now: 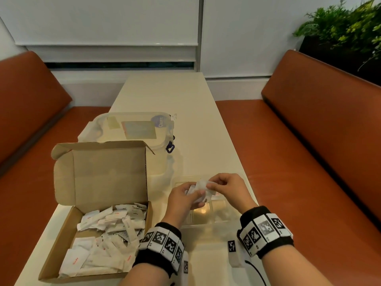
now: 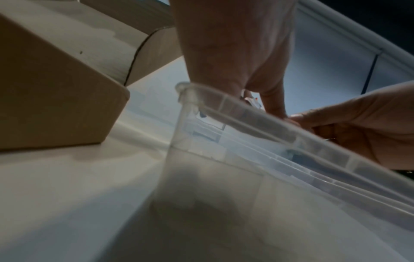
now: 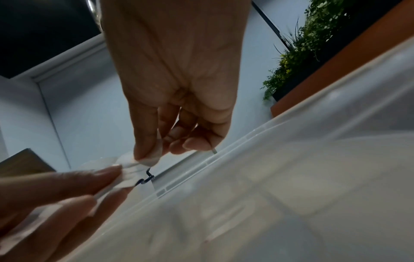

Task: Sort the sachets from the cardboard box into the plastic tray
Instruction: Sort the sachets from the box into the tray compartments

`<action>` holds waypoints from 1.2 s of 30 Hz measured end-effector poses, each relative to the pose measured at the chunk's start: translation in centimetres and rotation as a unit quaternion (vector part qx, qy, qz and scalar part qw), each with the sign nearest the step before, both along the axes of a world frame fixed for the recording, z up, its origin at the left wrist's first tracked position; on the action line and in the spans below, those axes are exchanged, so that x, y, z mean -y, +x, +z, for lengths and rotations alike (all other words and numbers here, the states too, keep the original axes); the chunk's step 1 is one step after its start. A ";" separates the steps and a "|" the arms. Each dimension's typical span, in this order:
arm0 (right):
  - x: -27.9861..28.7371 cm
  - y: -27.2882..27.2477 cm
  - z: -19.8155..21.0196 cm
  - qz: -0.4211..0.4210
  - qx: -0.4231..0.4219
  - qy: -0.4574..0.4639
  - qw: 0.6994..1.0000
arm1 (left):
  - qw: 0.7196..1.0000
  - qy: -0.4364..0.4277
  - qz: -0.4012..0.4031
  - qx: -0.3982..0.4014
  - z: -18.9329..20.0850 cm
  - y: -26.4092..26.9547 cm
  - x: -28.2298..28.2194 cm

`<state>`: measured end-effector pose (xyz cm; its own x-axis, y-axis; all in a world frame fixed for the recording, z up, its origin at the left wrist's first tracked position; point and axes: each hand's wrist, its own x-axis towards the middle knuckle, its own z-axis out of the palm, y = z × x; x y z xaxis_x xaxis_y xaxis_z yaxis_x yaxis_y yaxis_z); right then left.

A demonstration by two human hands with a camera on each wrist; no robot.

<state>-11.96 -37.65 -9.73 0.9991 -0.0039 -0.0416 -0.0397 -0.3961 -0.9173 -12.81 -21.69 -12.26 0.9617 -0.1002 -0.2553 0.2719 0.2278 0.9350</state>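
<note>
An open cardboard box (image 1: 61,252) at the near left of the table holds several white sachets (image 1: 107,230). To its right stands the clear plastic tray (image 1: 222,220), divided into compartments; its rim (image 2: 257,115) crosses the left wrist view. Above the tray my left hand (image 1: 185,195) grips a small bunch of white sachets (image 1: 198,190). My right hand (image 1: 224,186) pinches one white sachet (image 3: 132,168) at the top of that bunch, between thumb and forefinger. A sachet with red print (image 1: 217,195) lies in a far tray compartment.
A clear lidded plastic container (image 1: 132,131) with a blue clasp stands behind the box, whose lid flap (image 1: 103,172) is upright. Orange bench seats (image 1: 309,162) flank the white table (image 1: 175,96). Plants (image 1: 346,23) sit at the far right.
</note>
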 end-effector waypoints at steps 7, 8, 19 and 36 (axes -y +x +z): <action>1.7 0.7 0.1 -0.080 0.010 -0.051 0.995 | 0.996 -0.002 0.091 0.014 -0.4 0.1 -0.2; 2.0 0.8 -0.1 -0.090 0.004 -0.079 0.993 | 0.993 -0.005 0.115 0.022 -0.4 0.2 -0.3; 0.8 1.7 -3.0 -0.052 -0.053 -0.317 0.945 | 0.988 -0.008 0.148 0.035 -0.9 0.8 -0.6; 0.3 1.4 -3.9 0.000 0.008 -0.410 0.912 | 0.991 -0.008 0.125 0.039 -0.6 0.7 -0.7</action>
